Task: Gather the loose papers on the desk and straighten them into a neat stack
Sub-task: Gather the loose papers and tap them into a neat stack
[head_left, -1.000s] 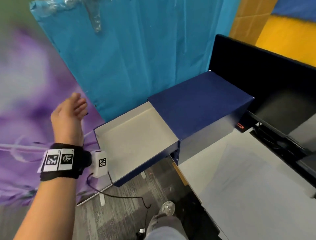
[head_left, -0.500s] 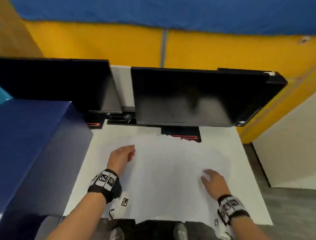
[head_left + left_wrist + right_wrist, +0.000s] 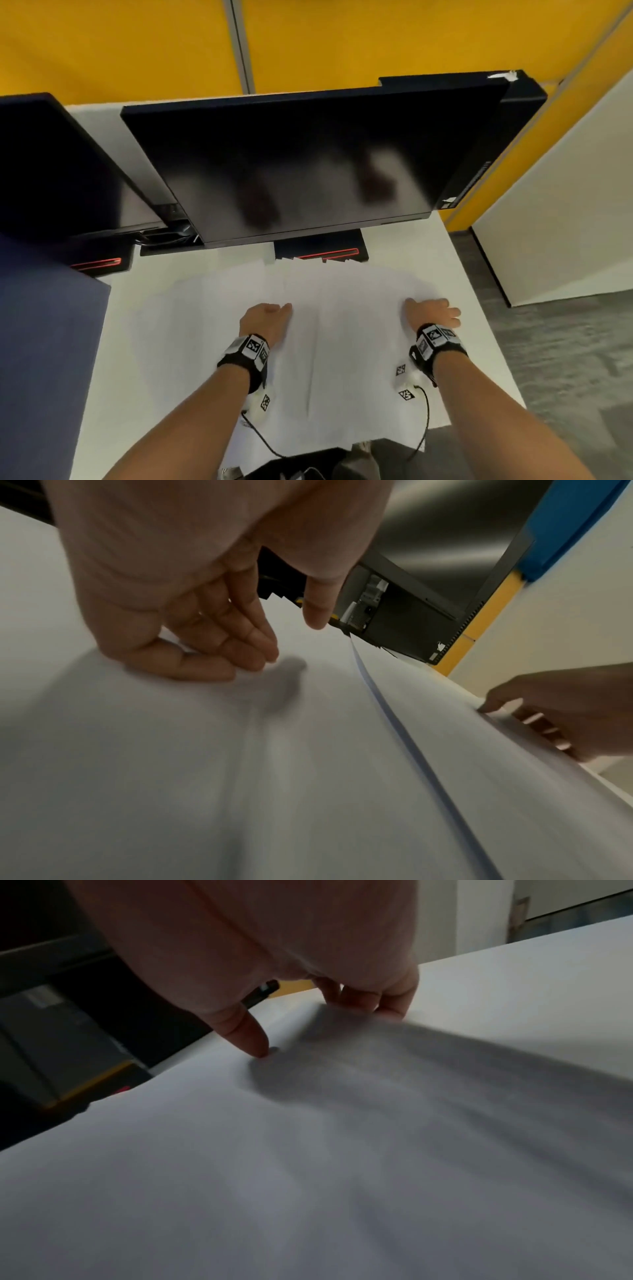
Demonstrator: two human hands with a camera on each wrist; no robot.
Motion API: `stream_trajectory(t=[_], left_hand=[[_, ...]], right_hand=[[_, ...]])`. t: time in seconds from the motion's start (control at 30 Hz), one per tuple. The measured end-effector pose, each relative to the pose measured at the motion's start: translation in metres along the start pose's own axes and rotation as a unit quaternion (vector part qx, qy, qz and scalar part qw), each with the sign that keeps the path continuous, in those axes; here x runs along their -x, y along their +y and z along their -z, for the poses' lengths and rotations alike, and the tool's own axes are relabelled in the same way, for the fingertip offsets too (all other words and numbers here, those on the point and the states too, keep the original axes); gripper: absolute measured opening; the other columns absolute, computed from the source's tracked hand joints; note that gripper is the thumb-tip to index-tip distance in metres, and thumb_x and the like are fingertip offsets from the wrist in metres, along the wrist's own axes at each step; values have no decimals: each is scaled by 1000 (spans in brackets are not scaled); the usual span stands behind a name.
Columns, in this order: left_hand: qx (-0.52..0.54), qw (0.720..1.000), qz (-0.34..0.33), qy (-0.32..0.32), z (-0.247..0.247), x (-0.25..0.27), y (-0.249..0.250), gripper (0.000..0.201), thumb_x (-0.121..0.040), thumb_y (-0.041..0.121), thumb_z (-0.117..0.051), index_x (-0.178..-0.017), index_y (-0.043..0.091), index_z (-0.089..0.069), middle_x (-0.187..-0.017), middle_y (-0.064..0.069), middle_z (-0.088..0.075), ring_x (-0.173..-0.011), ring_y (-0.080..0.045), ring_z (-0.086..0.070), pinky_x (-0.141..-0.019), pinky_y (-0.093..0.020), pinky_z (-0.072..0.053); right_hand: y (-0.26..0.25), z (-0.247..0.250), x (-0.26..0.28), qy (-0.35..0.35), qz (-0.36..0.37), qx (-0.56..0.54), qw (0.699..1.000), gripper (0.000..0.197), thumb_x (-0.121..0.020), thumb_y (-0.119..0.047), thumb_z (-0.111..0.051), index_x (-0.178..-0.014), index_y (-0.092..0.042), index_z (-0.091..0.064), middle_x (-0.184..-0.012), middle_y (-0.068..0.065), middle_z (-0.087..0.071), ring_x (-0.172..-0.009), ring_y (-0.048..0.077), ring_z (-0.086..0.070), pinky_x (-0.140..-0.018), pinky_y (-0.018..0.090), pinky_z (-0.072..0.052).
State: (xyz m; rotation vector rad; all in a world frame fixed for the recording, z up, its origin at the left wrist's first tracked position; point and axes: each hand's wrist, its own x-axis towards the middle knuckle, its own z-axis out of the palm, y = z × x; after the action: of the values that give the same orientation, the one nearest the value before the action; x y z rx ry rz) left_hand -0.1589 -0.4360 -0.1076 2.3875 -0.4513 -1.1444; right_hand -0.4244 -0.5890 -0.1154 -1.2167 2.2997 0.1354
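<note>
Both grips are down on the papers (image 3: 342,342) now: my left hand (image 3: 265,320) sits near the middle of the spread with its fingers (image 3: 219,634) loosely bent, tips resting on the top sheet and closed round nothing, and my right hand (image 3: 432,312) is at the right edge of the spread, thumb tip planted on the paper. From the right wrist view its other fingers (image 3: 373,999) curl down at the sheet's far edge, but I can't tell whether they've hooked under it. Those papers lie fanned and overlapping across the white bench (image 3: 479,329), reaching back to the foot of the big dark monitor (image 3: 308,157). A second monitor (image 3: 58,171) stands at the left.
</note>
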Motion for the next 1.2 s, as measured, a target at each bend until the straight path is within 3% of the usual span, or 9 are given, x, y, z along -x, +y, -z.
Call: stream_trajectory(t=[0.13, 0.3, 0.47, 0.7, 0.8, 0.87, 0.93, 1.07, 1.2], left_hand=[[-11, 1000, -18, 3, -11, 7, 10, 38, -82, 53, -57, -105, 27, -74, -106, 8, -69, -84, -16, -54, -76, -25, -39], [-39, 998, -53, -4, -6, 12, 9, 36, -87, 40, -56, -116, 21, -68, -116, 5, -68, -101, -19, -59, -89, -21, -38], [-82, 993, -66, -46, 4, 27, -25, 35, -81, 50, -61, -108, 27, -67, -99, 12, -66, -92, -11, -61, -85, -23, -47], [-90, 985, -130, -68, -15, 49, -48, 33, -83, 45, -64, -110, 27, -69, -95, 15, -69, -92, -6, -63, -80, -13, -40], [-134, 985, -91, 55, 13, 39, -68, 56, -80, 53, -62, -129, 25, -58, -126, -1, -58, -119, -22, -53, -97, -31, -42], [-150, 975, 0, 167, 35, 30, -81, 78, -76, 60, -61, -140, 20, -44, -140, -11, -45, -128, -32, -43, -103, -45, -39], [-126, 970, 76, 192, 46, 24, -87, 92, -72, 64, -61, -144, 14, -34, -144, -15, -37, -131, -34, -38, -105, -50, -38], [-9, 987, 91, 136, 45, 16, -85, 82, -74, 57, -67, -138, 14, -38, -137, -13, -44, -122, -34, -50, -95, -42, -45], [32, 997, 14, 68, 24, 15, -78, 61, -82, 45, -69, -130, 16, -46, -125, -7, -60, -111, -25, -60, -87, -28, -45]], right_hand=[[-21, -19, 15, -24, 99, -16, 995, 64, -87, -37, -60, -133, 2, -38, -136, 21, -39, -125, 39, -41, -99, 45, -40], [-24, -32, 36, -92, 222, -54, 969, 65, -88, -29, -58, -143, -2, -35, -138, 23, -38, -129, 42, -37, -108, 50, -36], [26, -27, 31, -63, 173, 35, 982, 60, -93, -34, -53, -138, 2, -36, -135, 25, -37, -122, 44, -42, -103, 47, -38], [62, -50, 59, -115, 238, 20, 964, 54, -93, -27, -54, -139, -2, -40, -131, 26, -41, -117, 44, -47, -102, 45, -41], [81, -42, 50, -76, 202, 13, 976, 58, -91, -31, -58, -137, 1, -42, -131, 28, -41, -117, 46, -48, -102, 46, -41], [89, -39, 49, -88, 205, 4, 975, 60, -90, -36, -59, -134, 1, -44, -132, 26, -39, -114, 45, -50, -101, 47, -43], [89, -39, 51, -101, 216, -9, 971, 59, -90, -39, -59, -133, -2, -44, -132, 24, -38, -113, 43, -51, -101, 46, -44], [77, -43, 61, -113, 249, -37, 961, 56, -90, -34, -59, -136, -5, -47, -131, 24, -43, -111, 39, -54, -101, 40, -44], [61, -48, 75, -135, 260, -58, 954, 54, -89, -27, -58, -138, -10, -45, -127, 21, -48, -112, 39, -54, -99, 39, -43]])
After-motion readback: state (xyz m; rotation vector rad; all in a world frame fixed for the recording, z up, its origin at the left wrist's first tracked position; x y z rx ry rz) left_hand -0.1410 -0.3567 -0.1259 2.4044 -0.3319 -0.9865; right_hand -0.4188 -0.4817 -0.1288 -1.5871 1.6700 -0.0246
